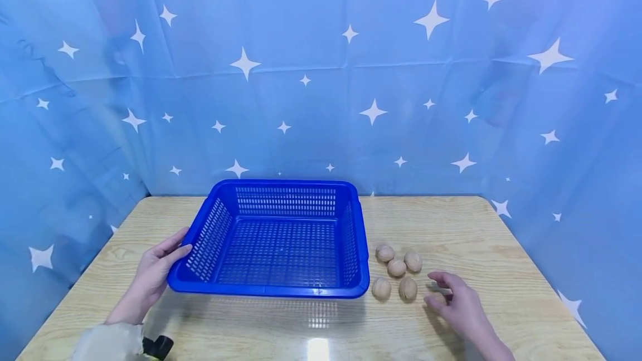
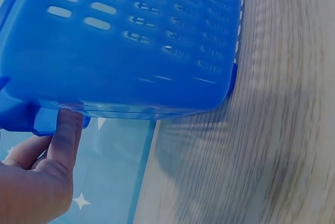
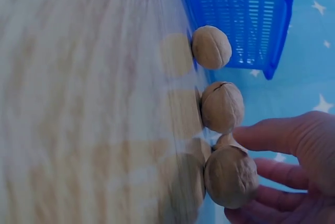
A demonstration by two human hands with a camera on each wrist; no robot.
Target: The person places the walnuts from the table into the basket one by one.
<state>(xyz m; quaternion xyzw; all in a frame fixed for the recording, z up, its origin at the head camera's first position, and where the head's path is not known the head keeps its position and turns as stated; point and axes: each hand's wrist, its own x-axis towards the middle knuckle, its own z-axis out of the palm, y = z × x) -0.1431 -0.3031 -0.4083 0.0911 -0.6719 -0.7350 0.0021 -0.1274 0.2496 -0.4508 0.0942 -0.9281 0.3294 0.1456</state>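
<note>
At the left rim of the blue plastic basket (image 1: 271, 291): left hand (image 1: 156, 269) grips, fingers underneath. Right hand (image 1: 458, 304) parted, fingers loosely curved around the nearest walnut (image 3: 231, 178); contact unclear, and head view half hides this one. Other walnuts (image 1: 397, 267) roundish, tan, ridged, clustered between basket and hand. Basket slotted, rectangular, left of centre over the wood-grain tabletop (image 1: 506, 272); opening upward, long axis left-right. Base contact hard to make out.

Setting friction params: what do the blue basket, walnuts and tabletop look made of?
Blue basket: likely molded plastic, smooth, semi-glossy; slotted walls, highlights on the rim.
Walnuts: natural woody shell, dull; visible seams, shallow wrinkles.
Tabletop: wood-look, perhaps laminate; grain pattern, glossy reflections. Real wood can't be ruled out.
</note>
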